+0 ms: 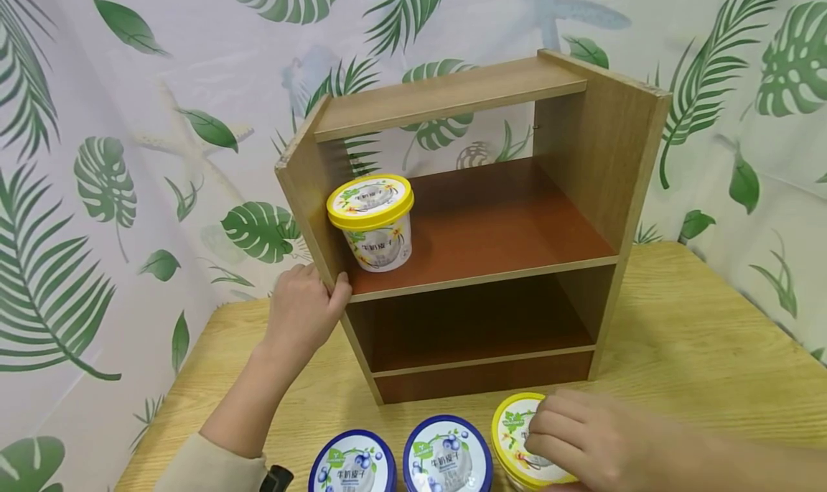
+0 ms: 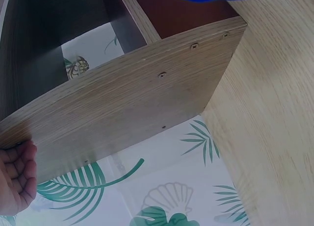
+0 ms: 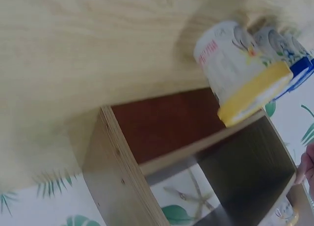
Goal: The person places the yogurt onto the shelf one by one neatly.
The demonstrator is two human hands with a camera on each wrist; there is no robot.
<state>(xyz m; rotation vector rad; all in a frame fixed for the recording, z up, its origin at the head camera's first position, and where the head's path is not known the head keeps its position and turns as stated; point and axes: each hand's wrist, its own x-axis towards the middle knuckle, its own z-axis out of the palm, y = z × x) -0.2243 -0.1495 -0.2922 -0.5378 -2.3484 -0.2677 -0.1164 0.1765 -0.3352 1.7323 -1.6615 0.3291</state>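
Note:
My left hand (image 1: 300,305) grips the left side panel of a small wooden shelf unit (image 1: 481,223), thumb over the front edge. Its curled fingers lie against the panel's outer face in the left wrist view. A yellow-lidded tub (image 1: 381,248) stands on the middle board beside that panel. My right hand (image 1: 594,434), fingers loosely bent, overlaps a second yellow-lidded tub (image 1: 513,434) on the table. The right wrist view shows this tub (image 3: 225,64) upright, no fingers around it. Left of it stand two blue-lidded tubs, one nearer (image 1: 448,456) and one farther left (image 1: 352,467).
The shelf unit stands on a light wooden table (image 1: 698,334) with a lower compartment (image 1: 478,327) and a narrow top board (image 1: 452,97). Behind hangs a leaf-patterned white backdrop (image 1: 194,82).

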